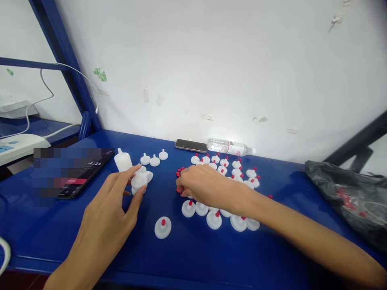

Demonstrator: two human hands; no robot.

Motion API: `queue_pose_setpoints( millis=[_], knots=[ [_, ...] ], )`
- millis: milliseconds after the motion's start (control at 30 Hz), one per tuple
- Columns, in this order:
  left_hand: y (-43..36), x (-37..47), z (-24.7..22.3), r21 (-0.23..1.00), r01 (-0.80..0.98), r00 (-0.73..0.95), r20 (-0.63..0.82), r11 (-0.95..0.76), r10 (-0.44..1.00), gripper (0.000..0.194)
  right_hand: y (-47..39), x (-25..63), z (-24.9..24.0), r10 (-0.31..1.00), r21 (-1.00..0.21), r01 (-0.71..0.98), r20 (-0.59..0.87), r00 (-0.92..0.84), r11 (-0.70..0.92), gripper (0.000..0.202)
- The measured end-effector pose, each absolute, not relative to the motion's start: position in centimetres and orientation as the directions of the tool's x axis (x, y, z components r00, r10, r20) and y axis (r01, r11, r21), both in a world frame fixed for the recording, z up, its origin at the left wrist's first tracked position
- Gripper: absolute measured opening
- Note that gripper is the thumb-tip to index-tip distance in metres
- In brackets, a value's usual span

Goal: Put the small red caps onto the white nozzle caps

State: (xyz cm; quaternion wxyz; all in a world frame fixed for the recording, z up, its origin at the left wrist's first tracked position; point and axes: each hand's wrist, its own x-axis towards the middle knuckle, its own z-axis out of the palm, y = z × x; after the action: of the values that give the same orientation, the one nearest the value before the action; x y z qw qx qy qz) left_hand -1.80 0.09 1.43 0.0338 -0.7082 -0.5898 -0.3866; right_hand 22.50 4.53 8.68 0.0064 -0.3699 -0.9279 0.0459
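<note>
My left hand (111,209) pinches a white plastic nozzle cap (138,181) between thumb and fingers, at a small cluster of similar white caps (148,176). Over a pile of small red tips (179,173), my right hand (196,183) is closed with its fingers curled down; what they grip is hidden. Around and below that hand stand several white caps with red tips on their spouts (214,220). A single red-tipped white cap (163,228) sits apart, between the hands and nearer the front edge.
Behind my left hand are a white bottle (122,161) and several bare-spouted caps (155,161). A large phone (87,173) lies left. Along the wall lie another phone (191,146) and a clear water bottle (228,146). A dark plastic bag (338,193) rests at right.
</note>
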Motion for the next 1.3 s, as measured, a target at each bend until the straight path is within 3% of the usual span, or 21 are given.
queue_pose_setpoints(
  millis=[233,367,433,533,600,667,800,1000,1133,1300],
  knots=[
    [-0.1,-1.2,1.8,0.338,0.850,0.052,0.709,-0.405,0.703,0.037,3.9,22.3,9.1,0.688,-0.016,0.690,-0.052,-0.724,0.724,0.032],
    [-0.5,-1.0,1.9,0.394,0.805,0.060,0.690,-0.444,0.721,0.030,4.2,22.5,9.1,0.672,-0.041,0.672,0.000,-0.740,0.740,0.023],
    [-0.7,-0.9,1.8,0.398,0.786,0.076,0.697,-0.472,0.713,0.029,4.5,22.4,9.3,0.661,-0.133,0.650,0.070,-0.747,0.748,0.016],
    [-1.0,-0.8,1.7,0.399,0.746,0.137,0.691,-0.533,0.710,0.027,4.6,21.9,10.1,0.694,-0.429,0.585,0.151,-0.704,0.688,0.008],
    [-1.1,-0.7,1.7,0.418,0.714,0.177,0.669,-0.562,0.722,0.025,4.5,21.3,10.6,0.731,-0.593,0.513,0.202,-0.652,0.621,0.016],
    [-1.0,-0.8,1.6,0.415,0.705,0.194,0.666,-0.575,0.720,0.023,4.3,20.9,10.9,0.749,-0.679,0.439,0.254,-0.612,0.588,0.020],
    [-0.8,-0.9,1.5,0.415,0.720,0.189,0.653,-0.556,0.733,0.027,3.9,20.3,10.6,0.777,-0.819,0.286,0.274,-0.566,0.497,0.009],
    [-0.9,-0.9,1.5,0.459,0.690,0.178,0.642,-0.560,0.746,0.022,3.6,19.7,9.6,0.788,-0.810,0.327,0.247,-0.563,0.488,0.004],
    [-1.0,-0.9,1.5,0.496,0.698,0.113,0.635,-0.516,0.764,0.031,3.6,19.8,9.6,0.781,-0.821,0.305,0.247,-0.574,0.483,0.003],
    [-0.8,-1.0,1.4,0.480,0.714,0.082,0.665,-0.510,0.742,0.035,3.8,19.9,9.0,0.737,-0.700,0.352,0.369,-0.566,0.621,0.006]
  ],
)
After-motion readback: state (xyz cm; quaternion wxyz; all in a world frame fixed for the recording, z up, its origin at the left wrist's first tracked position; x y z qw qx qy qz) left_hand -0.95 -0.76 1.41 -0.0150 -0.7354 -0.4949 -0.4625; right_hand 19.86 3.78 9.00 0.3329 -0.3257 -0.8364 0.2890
